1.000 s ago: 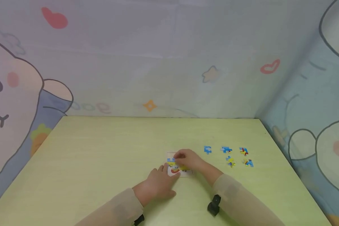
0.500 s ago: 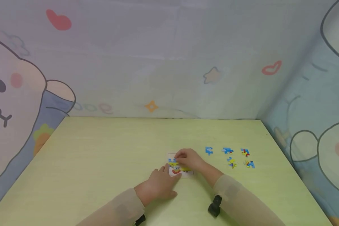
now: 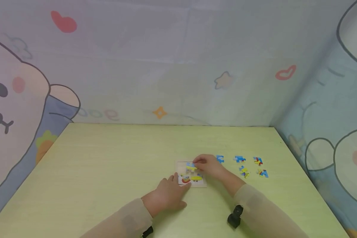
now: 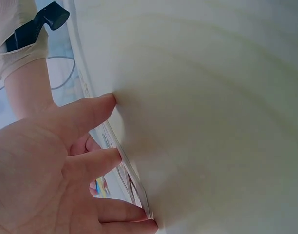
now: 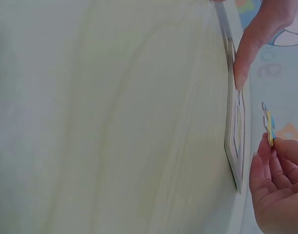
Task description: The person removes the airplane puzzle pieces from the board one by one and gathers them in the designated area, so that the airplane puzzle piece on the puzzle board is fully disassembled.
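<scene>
My right hand (image 3: 210,166) pinches a blue and yellow jigsaw piece (image 3: 191,166) between thumb and fingertips. In the right wrist view the piece (image 5: 269,124) is held up edge-on, apart from the thin puzzle board (image 5: 230,107). Below it in the head view, the board (image 3: 181,164) has a bare upper part. Along its lower part lie fitted pieces (image 3: 196,178) with yellow, red and white print. My left hand (image 3: 169,193) rests at the board's lower left, fingers extended. The left wrist view shows these fingertips (image 4: 110,158) touching the board's edge.
Several loose jigsaw pieces lie to the right on the pale wooden table, among them a blue one (image 3: 239,159), a red and blue one (image 3: 257,160) and a yellow one (image 3: 244,171). A cartoon-printed cloth (image 3: 137,82) stands behind the table.
My right hand has lifted the blue and yellow jigsaw piece from the board's upper left and moved it rightward, uncovering bare board. My left hand has stayed in place.
</scene>
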A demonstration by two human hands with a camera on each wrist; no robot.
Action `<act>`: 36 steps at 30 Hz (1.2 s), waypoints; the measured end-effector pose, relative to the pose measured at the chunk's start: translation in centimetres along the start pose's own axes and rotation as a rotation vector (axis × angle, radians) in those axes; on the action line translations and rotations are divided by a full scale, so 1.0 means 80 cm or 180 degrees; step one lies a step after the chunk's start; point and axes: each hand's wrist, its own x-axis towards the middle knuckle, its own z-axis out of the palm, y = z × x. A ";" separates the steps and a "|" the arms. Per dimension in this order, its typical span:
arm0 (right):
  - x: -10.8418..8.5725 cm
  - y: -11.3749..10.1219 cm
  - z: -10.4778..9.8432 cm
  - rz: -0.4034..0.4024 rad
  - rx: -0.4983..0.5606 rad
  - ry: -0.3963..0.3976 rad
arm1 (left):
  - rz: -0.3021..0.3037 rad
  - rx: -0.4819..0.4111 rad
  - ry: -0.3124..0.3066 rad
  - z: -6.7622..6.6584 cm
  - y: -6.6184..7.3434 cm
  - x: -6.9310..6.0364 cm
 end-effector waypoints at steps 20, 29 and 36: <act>-0.020 0.019 -0.048 -0.0027 0.0098 0.0142 | 0.0048 -0.0016 0.0014 -0.003 -0.003 -0.002; -0.029 0.033 -0.071 -0.0095 0.0252 0.0147 | 0.0096 -0.0132 0.0006 0.001 -0.004 -0.004; -0.032 0.047 -0.087 -0.0112 0.0254 0.0180 | 0.0229 -0.0008 0.0073 0.002 -0.005 -0.002</act>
